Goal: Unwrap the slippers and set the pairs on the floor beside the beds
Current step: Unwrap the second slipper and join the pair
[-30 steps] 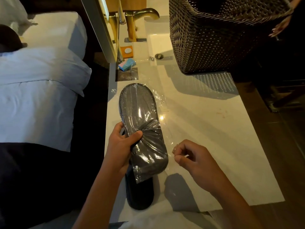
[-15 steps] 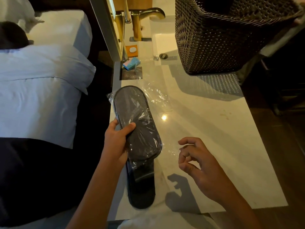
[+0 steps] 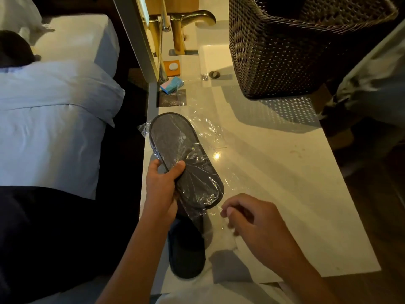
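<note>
1. The left hand (image 3: 163,185) gripped the wrapped slipper (image 3: 186,161) at its middle, thumb on top and fingers curled under, keeping it steady above the counter (image 3: 285,183) so the wrap could be worked loose
2. The right hand (image 3: 260,229) had its fingers curled together at the plastic wrap (image 3: 210,137) by the slipper's near end, seemingly pinching it to pull it off
3. A second slipper (image 3: 187,255) lay bare on the counter edge, likely waiting for its mate
4. The bed (image 3: 54,119) stood to the left
</note>
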A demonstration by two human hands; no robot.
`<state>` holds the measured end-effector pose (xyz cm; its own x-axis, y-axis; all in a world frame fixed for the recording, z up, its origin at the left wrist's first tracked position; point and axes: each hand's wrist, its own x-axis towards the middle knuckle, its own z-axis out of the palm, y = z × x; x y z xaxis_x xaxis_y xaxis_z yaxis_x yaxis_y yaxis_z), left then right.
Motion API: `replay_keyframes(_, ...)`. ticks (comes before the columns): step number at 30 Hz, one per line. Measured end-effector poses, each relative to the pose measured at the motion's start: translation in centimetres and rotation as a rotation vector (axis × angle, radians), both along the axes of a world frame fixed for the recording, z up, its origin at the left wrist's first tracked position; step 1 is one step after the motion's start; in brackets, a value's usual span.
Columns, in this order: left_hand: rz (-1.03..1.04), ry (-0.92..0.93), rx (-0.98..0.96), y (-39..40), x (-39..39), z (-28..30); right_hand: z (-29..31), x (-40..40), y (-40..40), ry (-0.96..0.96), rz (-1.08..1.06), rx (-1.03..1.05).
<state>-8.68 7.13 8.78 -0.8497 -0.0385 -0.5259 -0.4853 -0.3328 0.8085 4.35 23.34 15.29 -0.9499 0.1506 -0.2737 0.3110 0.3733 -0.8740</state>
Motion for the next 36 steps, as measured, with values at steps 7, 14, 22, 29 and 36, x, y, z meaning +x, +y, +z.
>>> replay_keyframes(7,-0.018,0.028,-0.019,1.0,0.1,-0.5,-1.7,-0.6,-0.1,-0.183,-0.256,-0.417)
replay_keyframes(14,-0.056,0.071,-0.039,2.0,0.6,-1.3,-2.1,-1.1,-0.8,-0.225,-0.406,-0.639)
replay_keyframes(22,-0.066,0.034,0.021,2.9,0.4,-1.7,-2.9,-0.9,-1.4,-0.191,-0.38,-0.564)
replay_keyframes(29,-0.051,0.029,-0.029,3.7,-1.9,-1.0,-3.2,0.1,-0.6,-0.17,-0.367,-0.555)
replay_keyframes(36,-0.005,0.049,-0.038,3.9,-4.7,-0.5,-4.0,1.7,0.2,-0.186,-0.349,-0.586)
